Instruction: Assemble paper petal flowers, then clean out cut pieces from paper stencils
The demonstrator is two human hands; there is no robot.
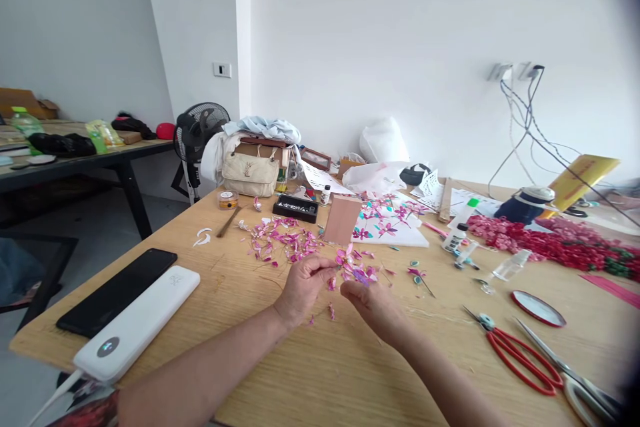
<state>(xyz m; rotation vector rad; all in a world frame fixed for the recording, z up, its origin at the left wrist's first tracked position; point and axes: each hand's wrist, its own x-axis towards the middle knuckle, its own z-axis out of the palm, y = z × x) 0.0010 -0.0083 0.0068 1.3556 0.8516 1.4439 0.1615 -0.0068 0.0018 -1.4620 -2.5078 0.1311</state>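
The largest thing is the wooden table (280, 373), and both hands work above its middle part. Behind its far left side stands a black fan (203, 127), and near there, on the table, is a beige bag (250, 172). At the right side lies a long pile of red and pink flowers (530, 240). On the left, a white power bank (137, 323) lies close beside a black phone (120, 290). At the right front there are red-handled scissors (523, 357), with their blades a little apart.

The left hand (301, 290) has its thumb and first finger together, clamped on the left side of a pink flower (350, 261). The right hand (375, 310) is just below the same flower, with its fingers bent; whether they are closed on it, I cannot tell. So the flower is between the two hands, above the table.

Just behind the flower is a flat brown board (343, 219), and to the left of this board, a smaller black tray (296, 208). The smallest things are the loose pink petals (285, 240), which lie scattered in front of the tray.
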